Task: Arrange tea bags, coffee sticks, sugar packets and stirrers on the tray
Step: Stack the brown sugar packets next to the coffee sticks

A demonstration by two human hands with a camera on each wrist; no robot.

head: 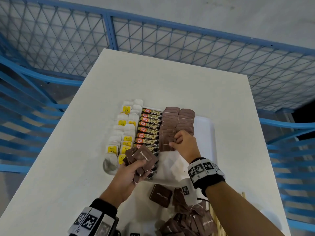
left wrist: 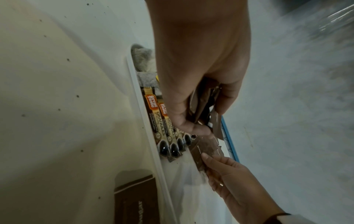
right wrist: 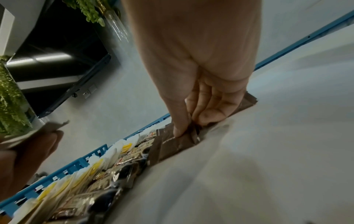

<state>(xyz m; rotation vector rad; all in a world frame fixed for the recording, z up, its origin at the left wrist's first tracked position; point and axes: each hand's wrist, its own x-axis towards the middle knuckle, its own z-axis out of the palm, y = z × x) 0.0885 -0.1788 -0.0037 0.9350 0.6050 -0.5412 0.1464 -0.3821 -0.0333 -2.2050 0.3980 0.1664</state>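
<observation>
**Sugar Packets Going On, Stirrers Still to Come**

Far to the left of both hands, the tea bags (head: 122, 132) lie in two rows on the white tray (head: 204, 133). This part looks done. Next to them, the coffee sticks (head: 150, 128) make one neat row, and the near end of that row runs under the left hand. This part looks done too.

The left hand (head: 131, 171) hovers over the near edge of the tray. Its fingers (left wrist: 191, 106) are curled around a bunch of brown sugar packets (head: 141, 159), ready to hand over.

Just to the right, the right hand (head: 184, 143) is down on the tray. Its fingers (right wrist: 208, 112) and thumb pinch one sugar packet (head: 166, 145) at the near end of the sugar rows (head: 177, 121). Those two rows stretch away from the fingers, toward the far side of the tray. The sugar part seems about half done.

Close to the person, behind both hands, more loose packets (head: 187, 218) lie in a pile on the tabletop (head: 170, 82). They still need a place. To the right of that pile, under the right arm, thin wooden stirrers (head: 214, 218) wait on the tabletop. None can be seen on the tray yet. The right side of the tray is bare, so the stirrers could go there.
</observation>
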